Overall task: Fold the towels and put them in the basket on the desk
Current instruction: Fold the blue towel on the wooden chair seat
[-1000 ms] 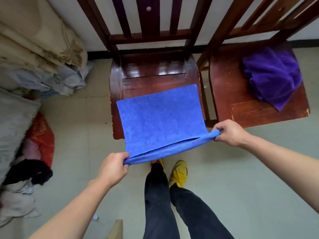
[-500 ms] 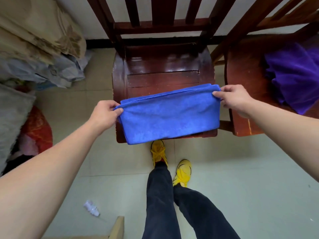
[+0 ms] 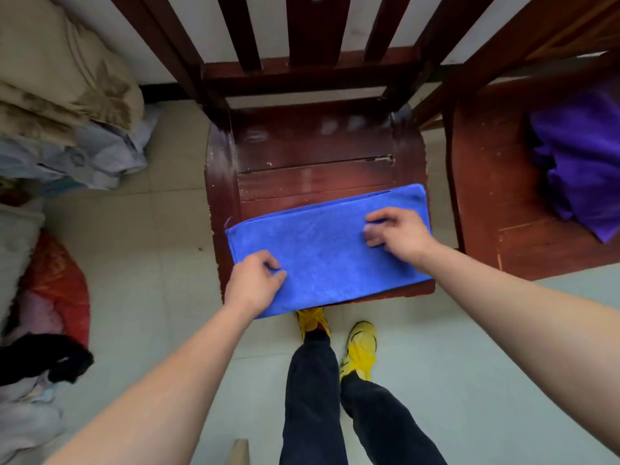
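Observation:
A blue towel [image 3: 322, 250], folded into a long band, lies across the front of the dark wooden chair seat [image 3: 312, 156], its near edge hanging over the seat front. My left hand [image 3: 253, 283] sits on the towel's near left corner with curled fingers, thumb and forefinger pinched together on the cloth. Over the towel's right part my right hand [image 3: 396, 234] is blurred, its bent fingertips touching the cloth without gripping it. A crumpled purple towel [image 3: 580, 162] lies on a second chair [image 3: 496, 203] to the right. No basket or desk is in view.
Folded bedding and clothes [image 3: 60, 105] are piled at the left, with a red bag [image 3: 57, 290] and dark garments on the floor below. My legs and yellow shoes [image 3: 359, 347] stand on pale tiles just in front of the chair. A wooden corner [image 3: 240, 453] pokes in at the bottom.
The towel's near edge was lifted and folded over to the far edge, halving it. It now lies on the seat; both hands left the far corners and moved onto its top.

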`<action>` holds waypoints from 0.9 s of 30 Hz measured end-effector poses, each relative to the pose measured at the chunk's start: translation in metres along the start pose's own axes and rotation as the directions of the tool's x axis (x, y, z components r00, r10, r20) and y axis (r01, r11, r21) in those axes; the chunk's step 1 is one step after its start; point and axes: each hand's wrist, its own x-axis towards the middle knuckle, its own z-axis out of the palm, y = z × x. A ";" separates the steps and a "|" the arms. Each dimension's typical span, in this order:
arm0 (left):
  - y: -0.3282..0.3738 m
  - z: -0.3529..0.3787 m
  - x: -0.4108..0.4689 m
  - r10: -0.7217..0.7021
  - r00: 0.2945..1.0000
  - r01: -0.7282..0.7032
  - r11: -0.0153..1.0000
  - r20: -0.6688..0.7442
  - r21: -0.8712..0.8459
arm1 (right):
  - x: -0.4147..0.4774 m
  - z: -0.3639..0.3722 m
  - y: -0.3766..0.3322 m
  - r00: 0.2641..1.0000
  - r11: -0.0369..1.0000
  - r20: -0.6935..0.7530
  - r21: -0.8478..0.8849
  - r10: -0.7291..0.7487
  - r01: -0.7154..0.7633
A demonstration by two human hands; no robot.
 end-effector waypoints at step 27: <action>-0.045 0.006 -0.056 -0.031 0.983 0.044 0.997 -0.181 0.067 | -0.018 -0.074 0.073 0.926 0.931 -0.377 -0.327 0.029 -0.163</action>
